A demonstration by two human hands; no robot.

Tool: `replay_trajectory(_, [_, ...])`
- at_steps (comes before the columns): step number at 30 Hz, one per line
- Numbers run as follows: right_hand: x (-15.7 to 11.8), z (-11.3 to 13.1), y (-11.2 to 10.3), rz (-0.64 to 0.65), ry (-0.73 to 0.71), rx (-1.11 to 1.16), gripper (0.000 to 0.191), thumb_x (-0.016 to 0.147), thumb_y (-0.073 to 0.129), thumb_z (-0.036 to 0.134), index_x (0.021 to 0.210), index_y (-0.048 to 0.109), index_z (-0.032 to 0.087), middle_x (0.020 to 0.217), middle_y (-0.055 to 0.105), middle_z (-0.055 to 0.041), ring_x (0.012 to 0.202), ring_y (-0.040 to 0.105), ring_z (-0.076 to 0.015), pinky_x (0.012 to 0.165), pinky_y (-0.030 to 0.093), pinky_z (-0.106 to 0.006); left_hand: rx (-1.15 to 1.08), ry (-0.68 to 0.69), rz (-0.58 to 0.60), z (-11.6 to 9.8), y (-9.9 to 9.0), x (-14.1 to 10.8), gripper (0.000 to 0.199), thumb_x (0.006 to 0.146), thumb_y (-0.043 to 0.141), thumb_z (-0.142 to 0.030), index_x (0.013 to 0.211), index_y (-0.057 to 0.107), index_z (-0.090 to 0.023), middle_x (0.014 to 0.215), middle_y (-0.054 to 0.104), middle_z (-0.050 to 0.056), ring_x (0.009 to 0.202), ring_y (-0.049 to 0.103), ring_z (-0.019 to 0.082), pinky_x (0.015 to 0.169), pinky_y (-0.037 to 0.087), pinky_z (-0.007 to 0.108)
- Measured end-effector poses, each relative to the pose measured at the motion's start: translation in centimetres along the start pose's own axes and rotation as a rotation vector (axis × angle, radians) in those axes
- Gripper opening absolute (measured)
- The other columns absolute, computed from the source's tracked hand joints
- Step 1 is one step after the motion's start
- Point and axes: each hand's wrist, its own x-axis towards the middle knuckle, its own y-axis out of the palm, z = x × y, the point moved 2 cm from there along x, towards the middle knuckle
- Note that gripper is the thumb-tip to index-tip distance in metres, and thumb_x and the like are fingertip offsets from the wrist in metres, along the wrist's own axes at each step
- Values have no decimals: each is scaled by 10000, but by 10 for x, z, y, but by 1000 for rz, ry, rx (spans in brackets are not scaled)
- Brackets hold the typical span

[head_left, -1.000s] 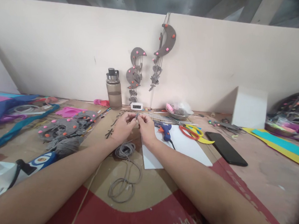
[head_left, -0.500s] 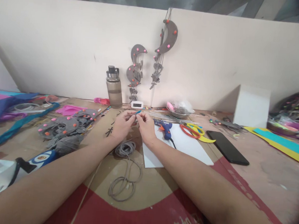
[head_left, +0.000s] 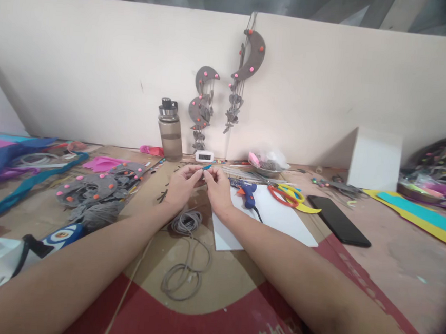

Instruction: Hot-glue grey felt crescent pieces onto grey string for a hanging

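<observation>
My left hand (head_left: 183, 185) and my right hand (head_left: 217, 188) meet fingertip to fingertip over the cardboard (head_left: 148, 187). Both are closed in a pinch around a small blue piece (head_left: 207, 167), whose tip shows above the fingers; its kind is too small to make out. Below my wrists lies a coil of grey cord (head_left: 186, 222), with loose loops trailing toward me. Just right of my right hand, a blue glue gun (head_left: 249, 195) rests on a white sheet (head_left: 280, 220). Two pairs of scissors, one red-handled (head_left: 282, 196) and one yellow (head_left: 305, 207), lie beside it.
A black phone (head_left: 338, 221) lies to the right. Grey felt pieces with pink dots (head_left: 90, 190) are heaped at left. A water bottle (head_left: 170, 132), small clock (head_left: 204, 156) and bowl (head_left: 268, 163) stand by the wall, where moon-shaped hangings (head_left: 255, 54) hang.
Both hands stay in nearly the same place, the fingers shifting only slightly around the small blue piece. Everything else on the table is unmoved.
</observation>
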Motion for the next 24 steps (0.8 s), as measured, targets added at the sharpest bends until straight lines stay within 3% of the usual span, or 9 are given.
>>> replay_trajectory(4, [-5,4,1,41,-67,-146,109,860,529,312,818,549,214,807,576,4,780,521,-164,800,421,-307,-42,-24,-42,1,-3,4,284,649,815,-320,822,660,-156,815,713,32,770,676,158,776,580,322])
replay_trajectory(7, [-10,14,3,53,-156,-346,62,857,526,255,873,566,210,962,611,-54,956,536,-208,910,422,-360,-67,-44,-79,1,-7,7,322,615,833,-331,806,640,-157,759,697,12,715,667,144,737,576,310])
replay_trajectory(11, [-11,32,-2,77,-205,-590,124,843,572,263,951,589,204,1073,619,-100,1080,514,-256,1006,386,-436,-103,-39,-105,2,-10,8,338,601,838,-342,799,635,-159,754,692,5,716,672,141,714,577,298])
replay_trajectory(16, [-9,52,-49,71,-164,-892,207,860,569,289,1028,609,174,1089,642,-129,1065,550,-274,986,401,-431,-179,-54,-115,4,-9,8,257,658,806,-287,794,635,-151,770,709,27,768,703,148,740,583,295])
replay_trajectory(21, [-12,55,-112,-70,34,-1213,328,871,577,385,1072,625,130,1138,646,-197,1122,578,-319,940,427,-413,-215,-37,-123,6,-11,10,256,667,804,-276,817,652,-136,789,707,32,764,699,136,745,586,287])
replay_trajectory(24, [-15,45,-127,-55,185,-1313,387,867,584,477,960,669,110,1053,685,-232,1031,640,-336,845,458,-394,-222,-36,-125,9,-10,11,264,663,808,-283,816,652,-134,793,711,41,758,698,138,740,588,292])
